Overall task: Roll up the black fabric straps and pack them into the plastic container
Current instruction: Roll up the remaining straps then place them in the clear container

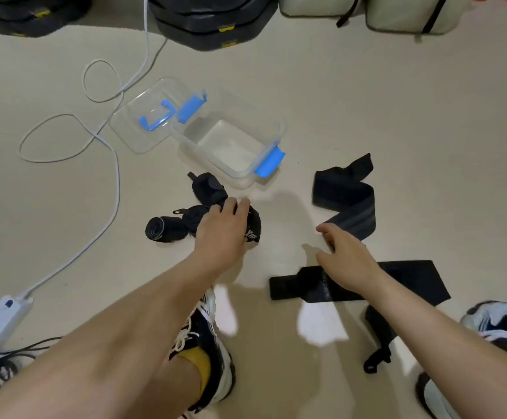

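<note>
Currently, a pale, smooth floor (367,101) is viewed from above, with a clear plastic container (281,126) lying open and empty on it. Its lid (131,134) is laid just left of the container. Just in front of the container, a rolled strap (253,228) is gripped by the left hand (222,228), whose fingers are curled over it; two more rolls (163,229) are gathered beside it. Right of the container a loose strap (346,195) is sprawled, and the right hand (346,255) is held released near its end, with nothing grasped. A flat strap (412,279) is spread further in front of the container. Packing appears to be in hand: the gripped roll would need to be lifted into the container and kept tight. A white cable (116,182) is looped left of the container, and dark cases (210,22) are stacked beyond it.
</note>
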Available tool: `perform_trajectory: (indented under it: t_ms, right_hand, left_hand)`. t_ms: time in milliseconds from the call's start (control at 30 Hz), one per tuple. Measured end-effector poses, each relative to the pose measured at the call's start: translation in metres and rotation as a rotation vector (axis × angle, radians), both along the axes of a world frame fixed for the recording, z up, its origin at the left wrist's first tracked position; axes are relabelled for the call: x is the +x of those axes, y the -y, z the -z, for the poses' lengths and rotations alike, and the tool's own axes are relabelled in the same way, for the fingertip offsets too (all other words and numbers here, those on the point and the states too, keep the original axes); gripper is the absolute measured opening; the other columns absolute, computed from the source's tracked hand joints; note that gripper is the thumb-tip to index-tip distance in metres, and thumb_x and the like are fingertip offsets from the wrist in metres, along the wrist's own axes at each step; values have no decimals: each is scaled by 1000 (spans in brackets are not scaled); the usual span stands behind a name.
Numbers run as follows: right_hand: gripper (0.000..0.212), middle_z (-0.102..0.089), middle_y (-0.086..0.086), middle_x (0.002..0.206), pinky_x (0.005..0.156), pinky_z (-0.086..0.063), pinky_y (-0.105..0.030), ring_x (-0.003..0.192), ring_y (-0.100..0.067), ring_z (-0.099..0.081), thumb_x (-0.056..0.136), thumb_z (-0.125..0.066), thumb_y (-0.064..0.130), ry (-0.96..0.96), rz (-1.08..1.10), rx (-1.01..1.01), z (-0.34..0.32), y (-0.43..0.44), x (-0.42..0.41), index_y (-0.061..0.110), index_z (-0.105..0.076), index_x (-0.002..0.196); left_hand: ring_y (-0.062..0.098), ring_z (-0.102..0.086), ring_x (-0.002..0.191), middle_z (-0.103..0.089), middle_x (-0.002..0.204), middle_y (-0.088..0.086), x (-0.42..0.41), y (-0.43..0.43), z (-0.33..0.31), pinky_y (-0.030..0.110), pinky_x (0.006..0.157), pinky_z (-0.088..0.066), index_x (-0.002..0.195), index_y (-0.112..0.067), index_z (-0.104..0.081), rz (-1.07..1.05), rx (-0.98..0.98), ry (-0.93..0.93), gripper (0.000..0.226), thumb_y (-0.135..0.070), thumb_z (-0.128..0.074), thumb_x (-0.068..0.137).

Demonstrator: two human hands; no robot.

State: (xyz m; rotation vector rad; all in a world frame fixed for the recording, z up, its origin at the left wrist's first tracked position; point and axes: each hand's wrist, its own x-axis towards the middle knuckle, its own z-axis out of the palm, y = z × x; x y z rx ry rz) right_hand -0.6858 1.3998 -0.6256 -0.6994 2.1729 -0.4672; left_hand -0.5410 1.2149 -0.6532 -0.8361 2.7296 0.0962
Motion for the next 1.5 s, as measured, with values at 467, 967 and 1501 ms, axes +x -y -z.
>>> perform_trajectory:
  t_ms: [467,967,1501]
  right_hand:
    - [76,-44,-7,144,100,-46,-44,132,-28,-40,84,-72,26,-97,-27,235,84,-60,-49,23,-32,148]
    - [95,-19,-6,151,100,-39,-44,142,-26,-17,79,-76,39,-326,-389,448,111,-105,-40,29,-16,152]
    - [22,-70,-4,105,47,-48,-21,95,-18,-64,97,-63,33,473,556,154,-77,-115,-116,18,-64,112]
  left_hand:
    - [33,-27,139,-33,150,15,-22,22,53,58,113,-18,150,-13,-26,-257,-73,-18,83,-16,-66,77]
    - [35,-21,139,-14,158,10,-131,-133,99,48,105,-37,153,-27,-13,102,371,6,87,-38,-67,87]
    - [20,-59,79,-58,71,-5,-136,-83,-121,35,78,-52,75,-17,-60,-477,971,-575,17,-27,-52,84]
